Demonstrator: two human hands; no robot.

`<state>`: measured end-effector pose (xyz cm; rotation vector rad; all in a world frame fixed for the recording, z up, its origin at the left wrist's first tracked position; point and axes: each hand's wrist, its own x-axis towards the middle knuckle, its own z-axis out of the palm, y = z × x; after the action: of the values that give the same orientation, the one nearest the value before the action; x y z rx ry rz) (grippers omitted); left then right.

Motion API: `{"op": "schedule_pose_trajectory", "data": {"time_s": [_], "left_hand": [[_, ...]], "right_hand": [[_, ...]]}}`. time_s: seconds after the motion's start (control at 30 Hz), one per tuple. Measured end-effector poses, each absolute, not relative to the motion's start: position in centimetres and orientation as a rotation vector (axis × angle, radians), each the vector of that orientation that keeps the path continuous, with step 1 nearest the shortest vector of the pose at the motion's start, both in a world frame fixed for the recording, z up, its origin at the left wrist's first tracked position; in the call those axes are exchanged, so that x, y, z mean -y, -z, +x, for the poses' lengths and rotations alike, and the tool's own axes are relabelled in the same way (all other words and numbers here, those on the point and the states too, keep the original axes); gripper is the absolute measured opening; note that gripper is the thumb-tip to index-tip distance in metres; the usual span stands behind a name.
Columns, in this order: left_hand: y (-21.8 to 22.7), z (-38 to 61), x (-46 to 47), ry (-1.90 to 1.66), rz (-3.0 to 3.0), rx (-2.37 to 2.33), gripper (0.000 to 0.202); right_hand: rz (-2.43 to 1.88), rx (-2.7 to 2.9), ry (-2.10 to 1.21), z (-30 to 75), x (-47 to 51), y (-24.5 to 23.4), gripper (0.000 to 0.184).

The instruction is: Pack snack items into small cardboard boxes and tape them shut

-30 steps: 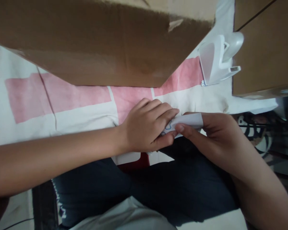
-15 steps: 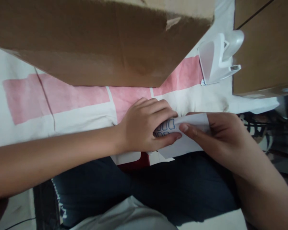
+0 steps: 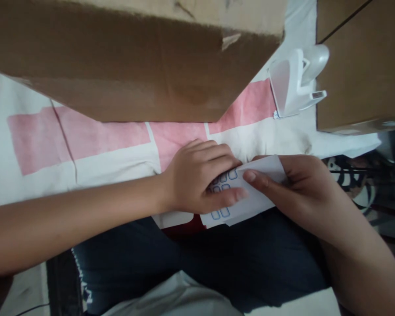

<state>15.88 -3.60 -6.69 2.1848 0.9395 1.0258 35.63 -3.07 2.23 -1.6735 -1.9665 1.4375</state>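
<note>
Between my hands, above my lap, is a white paper sheet (image 3: pixel 258 197) with rows of small blue-outlined rounded shapes on its left part. My right hand (image 3: pixel 292 180) grips its right end, thumb on top and the other fingers hidden underneath. My left hand (image 3: pixel 204 177) is curled over the left end, its fingers along the far edge and its thumb lying across the printed shapes. The left fingertips are hidden behind the sheet, and the left thumb is slightly blurred.
A large cardboard box (image 3: pixel 145 74) stands just beyond my hands on a white and pink cloth (image 3: pixel 115 136). To its right are a white plastic device (image 3: pixel 291 83) and another cardboard box (image 3: pixel 362 66). A thin cord (image 3: pixel 64 136) crosses the cloth at left.
My left thumb has lifted and shifted, so more blue shapes show, including a lower row. The sheet is tilted a little differently; my right hand keeps its grip.
</note>
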Motion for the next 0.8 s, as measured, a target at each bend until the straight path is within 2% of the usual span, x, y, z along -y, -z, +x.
{"op": "schedule_pose_trajectory", "data": {"time_s": [0.07, 0.2, 0.57, 0.67, 0.8], "left_hand": [[6.78, 16.02, 3.65, -1.018, 2.266, -0.961, 0.044], [6.94, 16.19, 3.71, -0.993, 2.322, -0.983, 0.031], [6.53, 15.90, 3.49, -0.950, 2.166, -0.949, 0.035], [6.62, 15.95, 3.57, -0.975, 2.163, -0.985, 0.036], [6.72, 16.01, 3.66, -0.958, 2.115, -0.987, 0.024]], "right_hand": [[-1.649, 1.988, -1.437, 35.65, 3.00, -2.22, 0.037], [-1.616, 2.004, -1.448, 35.85, 2.88, -2.15, 0.029], [-1.725, 1.884, -1.453, 36.39, 3.05, -1.95, 0.032], [-1.727, 1.795, -1.485, 36.55, 3.09, -1.82, 0.023], [-1.642, 1.798, -1.570, 36.52, 2.97, -1.61, 0.014]]}}
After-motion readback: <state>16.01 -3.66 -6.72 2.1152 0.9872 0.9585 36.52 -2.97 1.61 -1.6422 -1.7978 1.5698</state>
